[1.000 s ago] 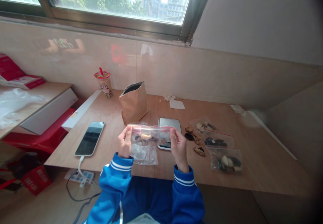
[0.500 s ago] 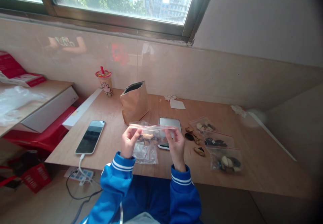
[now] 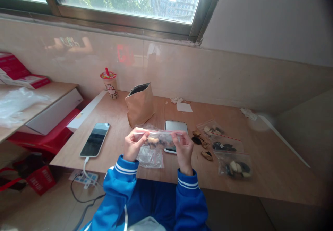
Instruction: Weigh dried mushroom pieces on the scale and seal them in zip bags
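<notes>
Between my hands I hold up a clear zip bag [image 3: 153,141] with brown and dark dried pieces in it. My left hand [image 3: 132,144] pinches the left end of its top edge, thumb on the near side. My right hand [image 3: 184,149] pinches the right end the same way. Beneath the bag lie more clear plastic bags [image 3: 151,159] on the table. Behind my right hand is a small scale [image 3: 176,126] with a silver top, partly covered by the held bag and hand. Loose dried brown and black pieces [image 3: 206,155] lie right of the scale.
On the right lie three filled zip bags [image 3: 235,168]. A brown paper pouch [image 3: 140,104] stands open behind my hands. Left are a phone [image 3: 95,140] on a white cable [image 3: 85,165] and a drink cup [image 3: 110,85] with a red straw. A white paper piece [image 3: 184,107] lies near the wall.
The bag's top strip looks flatter and straighter, and my left thumb has slid slightly right along it. Both hands keep their pinch. The view has shifted slightly.
</notes>
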Motion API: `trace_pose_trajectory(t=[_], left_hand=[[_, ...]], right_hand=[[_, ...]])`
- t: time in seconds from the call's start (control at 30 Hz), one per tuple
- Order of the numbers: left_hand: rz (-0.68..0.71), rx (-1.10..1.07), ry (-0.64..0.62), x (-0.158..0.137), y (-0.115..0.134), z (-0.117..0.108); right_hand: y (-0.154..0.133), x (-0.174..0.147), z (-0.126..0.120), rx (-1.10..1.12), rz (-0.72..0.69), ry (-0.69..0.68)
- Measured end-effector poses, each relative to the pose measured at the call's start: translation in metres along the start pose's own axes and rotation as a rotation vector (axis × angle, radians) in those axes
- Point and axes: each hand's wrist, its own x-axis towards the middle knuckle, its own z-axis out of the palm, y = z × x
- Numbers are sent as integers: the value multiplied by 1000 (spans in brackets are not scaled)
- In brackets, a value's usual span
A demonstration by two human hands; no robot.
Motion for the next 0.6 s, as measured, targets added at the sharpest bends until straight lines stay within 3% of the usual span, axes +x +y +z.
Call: trace_pose_trajectory(t=[0.13, 0.37, 0.6], left_hand=[[3, -30, -6, -2, 1, 6], [-4, -120, -83, 0, -1, 7], [-103, -154, -137, -3, -2, 10]], right_hand=[[3, 0, 0, 121, 86, -4], [-1, -1, -3, 349, 223, -320], [-3, -1, 3, 206, 201, -273]])
